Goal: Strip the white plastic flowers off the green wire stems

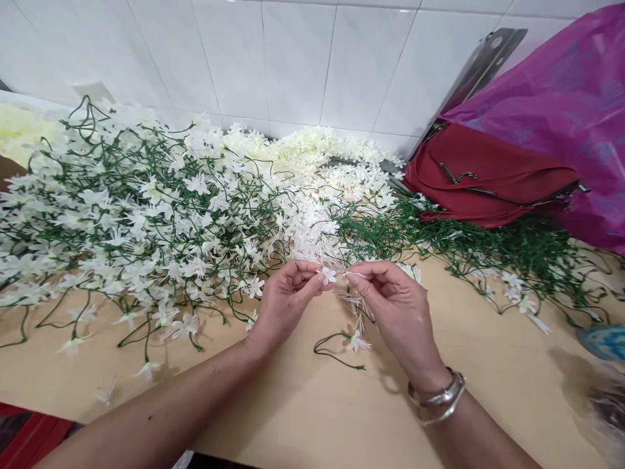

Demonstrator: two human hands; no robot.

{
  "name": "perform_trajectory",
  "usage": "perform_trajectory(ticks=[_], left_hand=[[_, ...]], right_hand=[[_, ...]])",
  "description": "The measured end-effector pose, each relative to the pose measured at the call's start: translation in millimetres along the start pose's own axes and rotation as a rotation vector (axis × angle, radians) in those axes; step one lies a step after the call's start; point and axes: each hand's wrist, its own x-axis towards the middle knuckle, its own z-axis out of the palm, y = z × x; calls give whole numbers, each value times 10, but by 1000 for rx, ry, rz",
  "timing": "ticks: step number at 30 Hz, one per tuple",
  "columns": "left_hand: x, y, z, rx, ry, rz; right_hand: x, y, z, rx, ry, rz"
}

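Between the thumb and forefinger of my left hand [286,299] is a small white artificial flower [329,276]. Just to its right, my right hand [398,303] pinches a thin white piece [355,275] that looks like a flower stamen. The two fingertips are close together but apart. Below my hands a loose green wire stem [328,350] lies on the table beside another white flower [358,341]. A pile of white stamens [319,238] sits just beyond my fingers, partly hidden by them.
A large heap of white flowers on green stems [146,215] covers the left of the table [293,417]. Bare green stems [517,251] lie at right, under a red handbag [493,169] and a purple plastic bag [561,98]. Cream petals [307,146] line the tiled wall [293,58].
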Motion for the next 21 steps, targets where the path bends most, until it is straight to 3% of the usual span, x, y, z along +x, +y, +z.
perform_trajectory(ticks=[4, 15, 18, 21], left_hand=[[-18, 37, 16, -23, -20, -17], [-61, -17, 14, 83, -87, 61], [-80, -24, 7, 163, -82, 130], [-94, -17, -5, 215, -87, 155]], right_hand=[[-42, -11, 47, -125, -69, -130], [-36, 48, 84, -459, 10, -413], [-57, 43, 105, -433, -2, -379], [-58, 49, 121, -300, -43, -232]])
